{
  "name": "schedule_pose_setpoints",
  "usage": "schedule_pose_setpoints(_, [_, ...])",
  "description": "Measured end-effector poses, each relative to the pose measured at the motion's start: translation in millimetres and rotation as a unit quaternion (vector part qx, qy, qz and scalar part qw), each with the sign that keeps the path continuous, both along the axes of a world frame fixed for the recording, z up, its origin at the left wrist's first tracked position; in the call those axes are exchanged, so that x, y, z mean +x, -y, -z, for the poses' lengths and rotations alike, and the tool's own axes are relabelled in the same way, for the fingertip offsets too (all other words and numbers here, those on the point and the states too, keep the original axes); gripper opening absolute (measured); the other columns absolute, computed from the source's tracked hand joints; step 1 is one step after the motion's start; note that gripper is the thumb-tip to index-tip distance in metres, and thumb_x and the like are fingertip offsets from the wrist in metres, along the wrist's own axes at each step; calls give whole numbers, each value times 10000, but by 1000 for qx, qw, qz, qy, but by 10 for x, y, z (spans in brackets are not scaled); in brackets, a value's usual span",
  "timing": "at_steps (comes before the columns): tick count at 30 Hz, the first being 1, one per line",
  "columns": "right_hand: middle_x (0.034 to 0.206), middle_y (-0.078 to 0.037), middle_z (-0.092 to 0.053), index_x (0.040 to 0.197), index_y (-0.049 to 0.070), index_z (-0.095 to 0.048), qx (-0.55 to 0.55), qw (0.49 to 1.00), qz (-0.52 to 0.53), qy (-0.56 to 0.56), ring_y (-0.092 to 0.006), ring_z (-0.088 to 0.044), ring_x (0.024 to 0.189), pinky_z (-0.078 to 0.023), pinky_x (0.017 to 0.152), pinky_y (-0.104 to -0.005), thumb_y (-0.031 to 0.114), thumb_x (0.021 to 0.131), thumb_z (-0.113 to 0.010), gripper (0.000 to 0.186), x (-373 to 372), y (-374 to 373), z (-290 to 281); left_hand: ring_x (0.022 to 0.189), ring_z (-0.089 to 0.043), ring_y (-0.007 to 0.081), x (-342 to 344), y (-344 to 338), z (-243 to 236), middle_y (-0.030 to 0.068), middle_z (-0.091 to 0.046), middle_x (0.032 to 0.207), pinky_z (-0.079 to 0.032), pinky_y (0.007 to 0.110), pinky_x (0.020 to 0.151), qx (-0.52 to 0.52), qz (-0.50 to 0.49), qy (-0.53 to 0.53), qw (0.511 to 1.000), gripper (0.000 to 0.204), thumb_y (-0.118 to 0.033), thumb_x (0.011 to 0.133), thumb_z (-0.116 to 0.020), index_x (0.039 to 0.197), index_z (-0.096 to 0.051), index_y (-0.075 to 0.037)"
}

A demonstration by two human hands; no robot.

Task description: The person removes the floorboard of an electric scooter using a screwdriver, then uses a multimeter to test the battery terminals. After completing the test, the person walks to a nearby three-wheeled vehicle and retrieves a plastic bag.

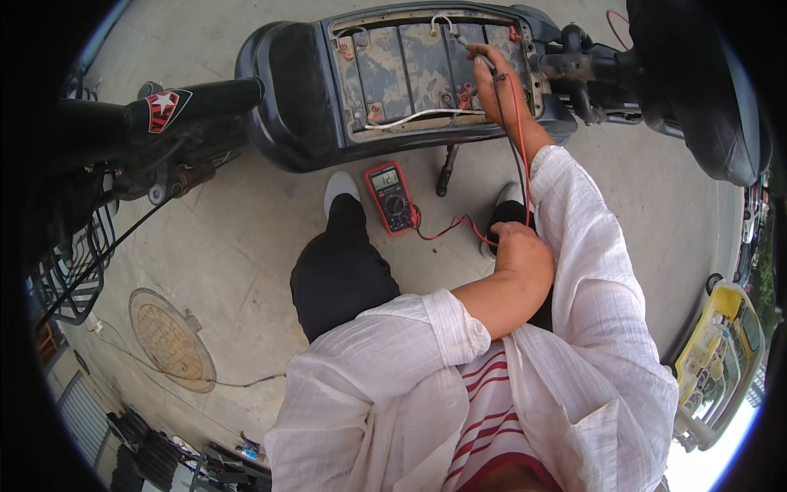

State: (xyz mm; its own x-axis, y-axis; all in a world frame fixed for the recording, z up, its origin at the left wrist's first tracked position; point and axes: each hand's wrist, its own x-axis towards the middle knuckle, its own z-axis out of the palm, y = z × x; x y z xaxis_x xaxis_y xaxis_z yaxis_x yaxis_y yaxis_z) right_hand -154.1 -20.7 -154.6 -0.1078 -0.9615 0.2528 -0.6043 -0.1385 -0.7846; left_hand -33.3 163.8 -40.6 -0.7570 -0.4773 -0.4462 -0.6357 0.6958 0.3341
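My right hand point(502, 94) is closed round the multimeter's test probes point(485, 64) over the right end of a row of dark batteries point(418, 66). One probe points at the terminals by a short white wire point(443, 18); I cannot tell whether its tip touches. Red and black test leads point(522, 164) run down from this hand to my left hand point(525, 246), which is curled by my right knee where the leads pass. A red-and-black digital multimeter point(392, 197) lies on the ground between my feet, its display lit, with the leads plugged into its lower end.
The batteries sit in the opened black footboard point(299, 90) of an electric scooter, with a long white wire point(418, 116) along the near edge. A kickstand point(447, 168) hangs below. A round manhole cover point(170, 338) lies at left, a yellow vehicle point(717, 361) at right.
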Motion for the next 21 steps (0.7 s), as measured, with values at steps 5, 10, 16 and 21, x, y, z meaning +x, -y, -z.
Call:
schedule_pose_setpoints(5, [1084,-182,-668,1245,82,-550,-12,1000,4,-11,-256,-664,809,-511,761,-356,188,977,-467,300,-30,4,29,988,-613,293,-15,2,-1,133,-678,1053,-445,444,776,1,5,2,1000,237,-171,796,-624,983,-747,-95])
schedule_pose_setpoints(10, [1077,-172,-669,1242,84,-550,2,1000,7,-2,-243,-662,793,-511,756,-351,185,976,-466,296,-22,9,26,987,-614,288,-26,-16,24,128,-677,1057,-445,442,775,-3,-2,1,1000,236,-173,800,-622,986,-746,-99])
schedule_pose_setpoints(16, [988,-146,-661,1227,82,-558,7,1000,4,-1,-206,-634,741,-506,715,-335,168,972,-476,281,19,-21,-57,995,-613,288,-36,6,17,130,-673,1074,-450,443,791,9,-1,3,1000,240,-172,808,-618,999,-742,-97])
schedule_pose_setpoints(21, [1140,-111,-625,1230,26,-556,34,999,-10,-9,-192,-595,985,-477,859,-315,176,995,-448,298,32,-45,-105,997,-612,282,-16,31,-31,131,-672,1075,-452,438,804,13,8,0,1000,242,-171,797,-639,1003,-741,-94])
